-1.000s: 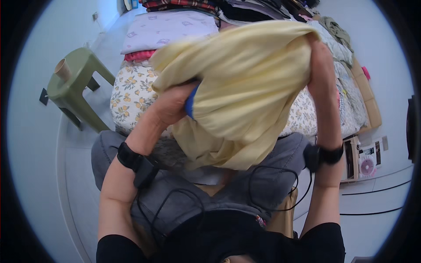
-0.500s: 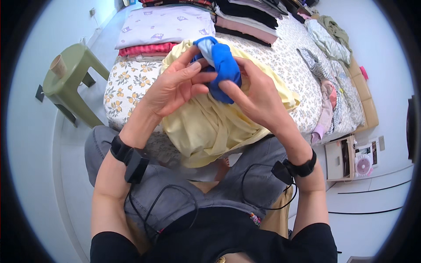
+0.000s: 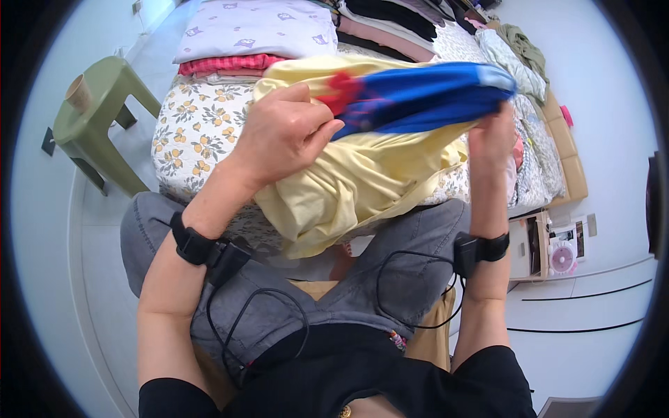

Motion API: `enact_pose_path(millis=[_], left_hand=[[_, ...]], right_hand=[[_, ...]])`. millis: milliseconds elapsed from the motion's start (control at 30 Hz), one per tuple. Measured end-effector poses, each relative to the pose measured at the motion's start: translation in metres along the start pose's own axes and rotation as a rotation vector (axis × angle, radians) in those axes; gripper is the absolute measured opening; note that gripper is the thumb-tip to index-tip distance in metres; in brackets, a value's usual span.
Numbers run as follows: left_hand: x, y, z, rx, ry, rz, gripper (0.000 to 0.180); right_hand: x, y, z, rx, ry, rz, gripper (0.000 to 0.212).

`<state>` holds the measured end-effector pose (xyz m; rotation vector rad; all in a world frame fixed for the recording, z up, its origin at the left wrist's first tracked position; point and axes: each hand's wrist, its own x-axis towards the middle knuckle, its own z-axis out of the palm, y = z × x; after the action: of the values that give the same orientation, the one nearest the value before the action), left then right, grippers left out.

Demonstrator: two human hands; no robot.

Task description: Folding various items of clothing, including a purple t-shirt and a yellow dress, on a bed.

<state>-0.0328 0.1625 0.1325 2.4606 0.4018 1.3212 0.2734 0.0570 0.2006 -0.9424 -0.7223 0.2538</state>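
Observation:
A blue garment (image 3: 418, 97) with a red patch at its left end and a pale blue edge at its right is stretched sideways, smeared by motion. My left hand (image 3: 284, 136) is closed at its red end; the fingertips are turned away from view. At the pale-edged end my right hand (image 3: 491, 136), blurred, is closed on the fabric. Beneath the garment a crumpled yellow cloth (image 3: 327, 195) hangs over the bed's near edge towards my knees.
On the patterned bedspread (image 3: 185, 136) stand a folded stack with a white printed cloth (image 3: 258, 31) on top and a pile of dark and pink clothes (image 3: 390, 35). Loose clothes (image 3: 519, 63) lie at the right. A green stool (image 3: 104, 97) holds a paper cup (image 3: 79, 94).
The bunched blue garment has been pulled out long, showing its red part. My right hand has moved right with one end; my left hand has closed from spread fingers.

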Motion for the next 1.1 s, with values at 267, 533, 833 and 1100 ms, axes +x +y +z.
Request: enact_pose_path(millis=[267,533,833,1100], left_hand=[[0.002,-0.02,-0.005,0.236,0.012,-0.045,0.016],[0.001,0.002,0.018,-0.198,0.173,0.013,0.032],[0.014,-0.018,-0.026,-1.612,0.33,-0.757,0.028],[0.009,-0.007,-0.018,-0.011,0.362,0.213,0.011]], right_hand=[[-0.005,-0.003,-0.008,0.123,-0.12,0.277,0.036],[-0.1,-0.039,0.08,0.015,-0.593,0.275,0.03],[-0.054,0.007,0.024,-0.475,-0.401,0.024,0.029],[-0.079,0.002,0.051,-0.048,-0.511,0.204,0.027]])
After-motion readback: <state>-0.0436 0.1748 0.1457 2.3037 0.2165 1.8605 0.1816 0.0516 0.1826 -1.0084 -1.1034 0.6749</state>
